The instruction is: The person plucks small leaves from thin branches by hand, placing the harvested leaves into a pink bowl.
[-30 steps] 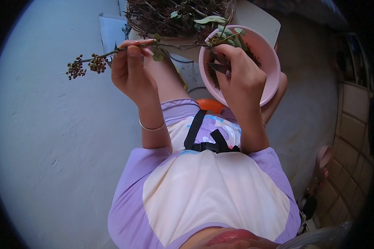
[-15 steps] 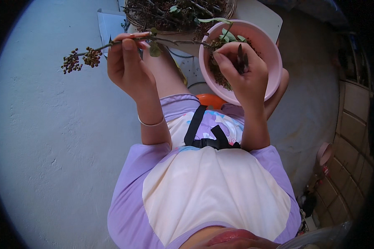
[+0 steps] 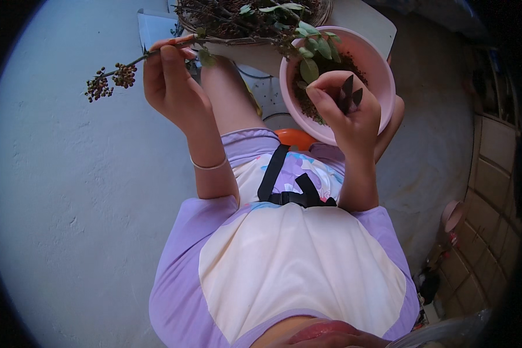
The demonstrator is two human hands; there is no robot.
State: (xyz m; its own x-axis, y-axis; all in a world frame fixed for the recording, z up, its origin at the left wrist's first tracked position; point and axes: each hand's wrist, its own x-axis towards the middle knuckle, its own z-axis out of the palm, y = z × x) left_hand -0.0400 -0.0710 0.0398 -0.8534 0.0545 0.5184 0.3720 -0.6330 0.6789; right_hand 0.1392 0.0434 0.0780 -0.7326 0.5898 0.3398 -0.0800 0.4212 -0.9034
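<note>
My left hand [image 3: 177, 81] pinches a thin twig [image 3: 238, 41] between thumb and fingers, held nearly level. Two clusters of small brown berries [image 3: 111, 81] hang from its left end. Toward the right, green leaves [image 3: 316, 49] spread over the rim of a pink basin [image 3: 385, 87]. My right hand [image 3: 354, 110] is closed above the basin, just below those leaves. It grips a dark tool [image 3: 348, 95] with two pointed tips, like small scissors; its handles are hidden in the palm. Loose berries [image 3: 354, 66] lie in the basin.
A wicker basket [image 3: 329, 13] heaped with berry-bearing twigs stands on a pale table [image 3: 359, 23] at the far side. Something orange [image 3: 296, 138] shows below the basin. Brown tiled panels [image 3: 493, 168] line the right side, with a pink object [image 3: 452, 216] near them.
My right hand has moved slightly right and down, away from the twig. My left hand has shifted a little left and up, and the leafy end now shows more fully.
</note>
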